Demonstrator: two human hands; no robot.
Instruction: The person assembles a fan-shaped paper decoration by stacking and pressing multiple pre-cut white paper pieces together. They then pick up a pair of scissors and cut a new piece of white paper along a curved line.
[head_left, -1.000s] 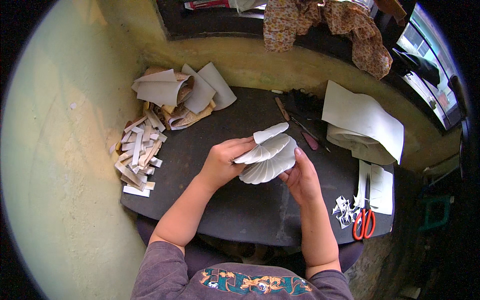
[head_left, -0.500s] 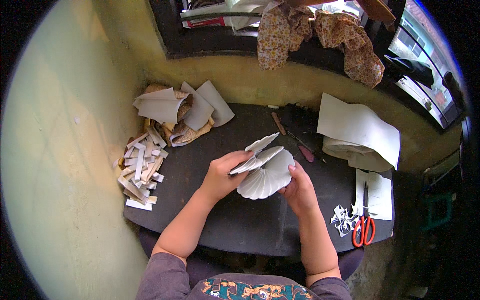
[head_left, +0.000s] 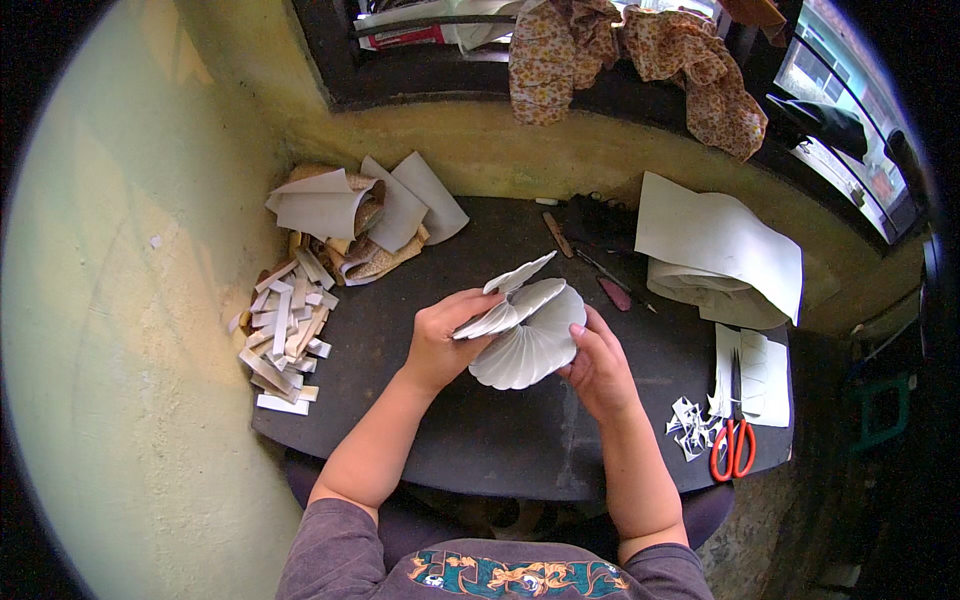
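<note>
Between my hands, above the dark table, is a fan of overlapping white petal-shaped pieces. Its scalloped edge spreads toward me and to the right, and its upper-left pieces stand up in separate folds. My left hand is closed on the gathered left side, with the fingers partly hidden behind it. My right hand pinches the right rim, thumb on top and fingers underneath. Red-handled scissors lie at the right on cut white sheets, beside a heap of white offcuts.
Many short pale strips are piled at the left by the wall. Behind them are crumpled sheets. A large curled white sheet stands at the back right. A wooden-handled tool and a pinkish piece lie beyond my hands.
The view has shifted slightly. Both hands keep hold of the fan, and its standing upper pieces have tilted a little, showing more of their faces.
</note>
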